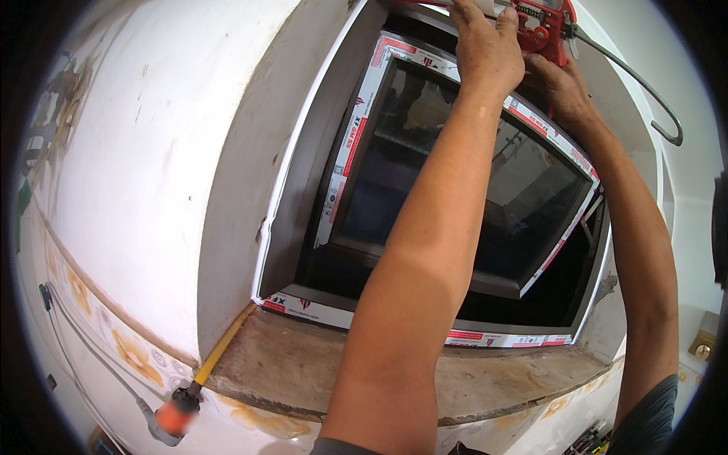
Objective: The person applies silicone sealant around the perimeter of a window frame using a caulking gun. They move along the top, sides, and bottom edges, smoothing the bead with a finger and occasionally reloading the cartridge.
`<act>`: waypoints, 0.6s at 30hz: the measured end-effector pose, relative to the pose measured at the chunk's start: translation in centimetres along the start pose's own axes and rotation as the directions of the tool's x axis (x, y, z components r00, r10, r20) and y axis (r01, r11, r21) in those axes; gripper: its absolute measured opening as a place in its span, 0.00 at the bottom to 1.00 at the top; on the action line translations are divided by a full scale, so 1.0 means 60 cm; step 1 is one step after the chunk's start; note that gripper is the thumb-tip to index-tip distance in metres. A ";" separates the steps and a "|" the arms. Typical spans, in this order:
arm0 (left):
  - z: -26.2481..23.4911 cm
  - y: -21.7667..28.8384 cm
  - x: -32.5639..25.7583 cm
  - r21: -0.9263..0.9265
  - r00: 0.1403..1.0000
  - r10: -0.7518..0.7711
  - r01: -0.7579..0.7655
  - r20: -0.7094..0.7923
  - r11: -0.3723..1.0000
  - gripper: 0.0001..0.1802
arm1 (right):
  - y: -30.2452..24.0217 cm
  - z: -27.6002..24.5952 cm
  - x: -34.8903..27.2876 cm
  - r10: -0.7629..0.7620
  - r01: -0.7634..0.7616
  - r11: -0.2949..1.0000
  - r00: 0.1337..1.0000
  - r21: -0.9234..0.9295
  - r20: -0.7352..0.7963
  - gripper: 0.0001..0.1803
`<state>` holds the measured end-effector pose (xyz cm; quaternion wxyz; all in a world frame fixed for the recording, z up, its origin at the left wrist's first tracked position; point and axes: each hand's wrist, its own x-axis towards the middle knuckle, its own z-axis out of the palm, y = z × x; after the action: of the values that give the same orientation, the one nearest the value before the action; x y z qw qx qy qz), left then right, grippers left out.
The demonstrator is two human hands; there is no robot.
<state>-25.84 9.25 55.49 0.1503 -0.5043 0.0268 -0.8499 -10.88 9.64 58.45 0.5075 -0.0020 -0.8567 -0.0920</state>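
At the top edge I hold a red caulking gun (pixel 542 30) with a long bent metal rod trailing to the right. My left hand (pixel 485 53) is closed around its front part, which is partly cut off by the picture's edge. Behind and below the red body, my right hand (pixel 565 91) wraps its handle; some fingers are hidden. Below them is a dark window frame (pixel 284 201) set in a wall recess, with a tilted-open glass sash (pixel 523 193). Red and white protective film (pixel 345 148) covers parts of the sash and frame. A white bead (pixel 265 250) runs down the frame's left edge.
A worn brown sill (pixel 280 356) runs under the window. At its left corner lies a yellow bar-like thing (pixel 220 355) with a black and blurred orange end, near a grey cable (pixel 95 356). White wall (pixel 152 152) stands left; patterned tiles (pixel 125 353) line the lower part.
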 end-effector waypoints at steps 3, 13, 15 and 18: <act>-0.007 0.003 -0.002 -0.016 0.998 -0.046 0.046 0.031 0.999 0.47 | 0.008 -0.003 0.005 -0.007 0.007 0.999 1.000 -0.049 0.003 0.23; -0.024 0.004 0.003 -0.025 0.992 -0.102 0.105 0.073 0.994 0.47 | 0.018 0.012 0.010 -0.005 0.004 0.997 1.000 -0.074 -0.016 0.24; -0.025 0.003 0.003 -0.021 0.991 -0.109 0.111 0.078 0.994 0.47 | 0.016 0.014 0.009 -0.007 0.007 0.998 1.000 -0.055 -0.012 0.24; -0.026 0.003 0.003 -0.021 0.990 -0.116 0.119 0.085 0.993 0.47 | 0.013 0.015 0.010 -0.010 0.010 0.999 1.000 -0.035 0.010 0.23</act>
<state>-27.21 8.86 54.85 0.0942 -0.5422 0.0019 -0.8350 -11.85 10.51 58.67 0.5029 -0.0071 -0.8574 -0.1095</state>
